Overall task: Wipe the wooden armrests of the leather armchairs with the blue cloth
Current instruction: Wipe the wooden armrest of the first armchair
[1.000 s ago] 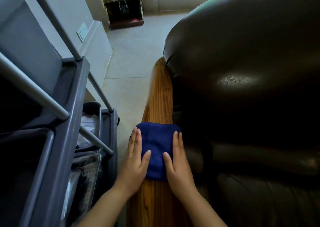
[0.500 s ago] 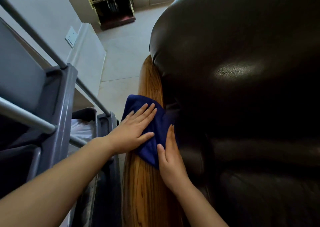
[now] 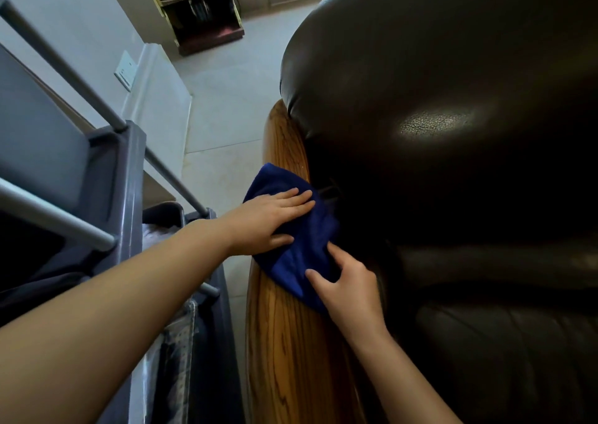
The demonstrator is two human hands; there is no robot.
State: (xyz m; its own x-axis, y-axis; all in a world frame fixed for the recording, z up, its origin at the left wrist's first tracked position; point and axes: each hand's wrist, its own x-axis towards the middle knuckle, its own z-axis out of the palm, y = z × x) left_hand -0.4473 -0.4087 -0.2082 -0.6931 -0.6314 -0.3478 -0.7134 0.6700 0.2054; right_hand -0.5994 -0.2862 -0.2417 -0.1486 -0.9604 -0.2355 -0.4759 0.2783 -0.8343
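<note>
A blue cloth (image 3: 302,245) lies draped over the wooden armrest (image 3: 291,352) of a dark leather armchair (image 3: 453,132), about halfway along its length. My left hand (image 3: 271,219) presses flat on the cloth's far left part, fingers stretched toward the chair. My right hand (image 3: 349,291) rests on the cloth's near right edge, fingers curled and pinching the fabric beside the leather. The armrest's far end (image 3: 281,132) curves up bare beyond the cloth.
A grey service cart (image 3: 106,213) with metal rails stands close on the left, its lower shelf holding white and clear-wrapped items. Pale tiled floor (image 3: 226,109) runs between cart and chair. A dark cabinet with gold trim (image 3: 204,9) stands at the back.
The cloth has slid farther along the armrest. My left hand swung across to lie flat over it, and my right hand's fingers curled onto its near edge.
</note>
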